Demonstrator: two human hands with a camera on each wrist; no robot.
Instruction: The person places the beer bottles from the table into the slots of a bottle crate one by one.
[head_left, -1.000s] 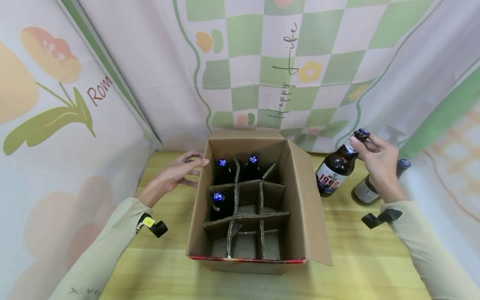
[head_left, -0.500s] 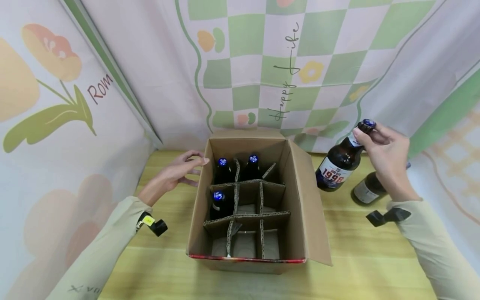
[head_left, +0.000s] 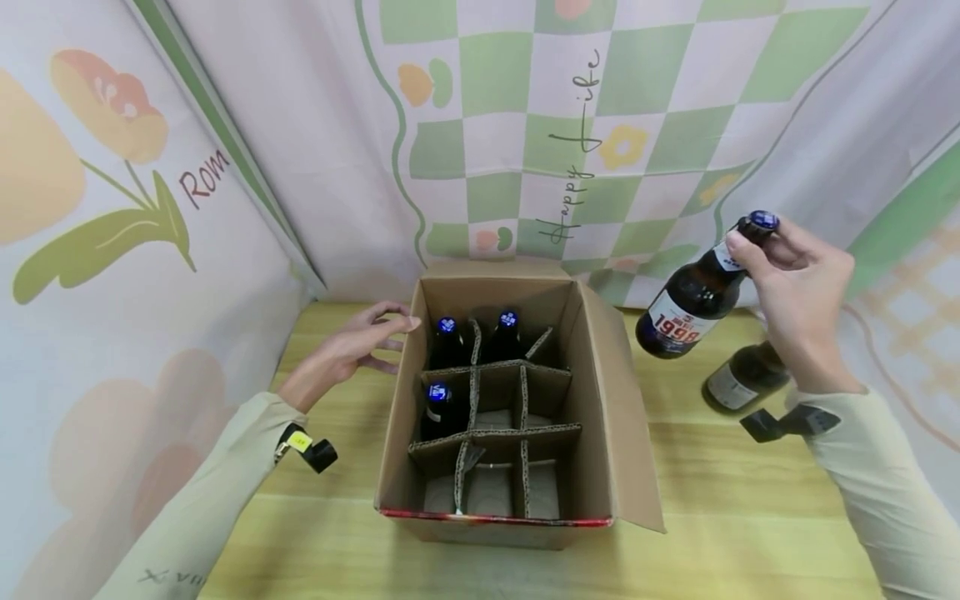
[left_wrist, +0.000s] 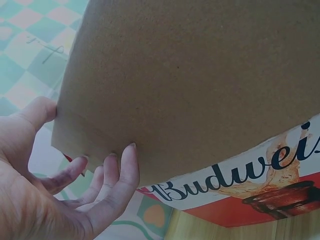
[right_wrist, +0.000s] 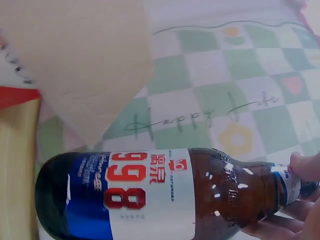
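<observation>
In the head view, my right hand grips a brown beer bottle by its neck, tilted, to the right of the cardboard box. Its label reads 1998, and the right wrist view shows the label close up. My left hand touches the left side of the box, thumb on the upper edge. In the left wrist view, loosely bent fingertips lie against the folded-down flap. Three blue-capped bottles stand in the box's compartments: back left, back middle and middle left.
Another brown bottle stands on the wooden table, partly behind my right wrist. Cardboard dividers split the box into compartments. A side flap sticks out on the right. Patterned curtains enclose the back and sides.
My right hand has lifted the bottle up and to the right, uncovering more table beneath it. The left hand has stayed at the box's left edge.
</observation>
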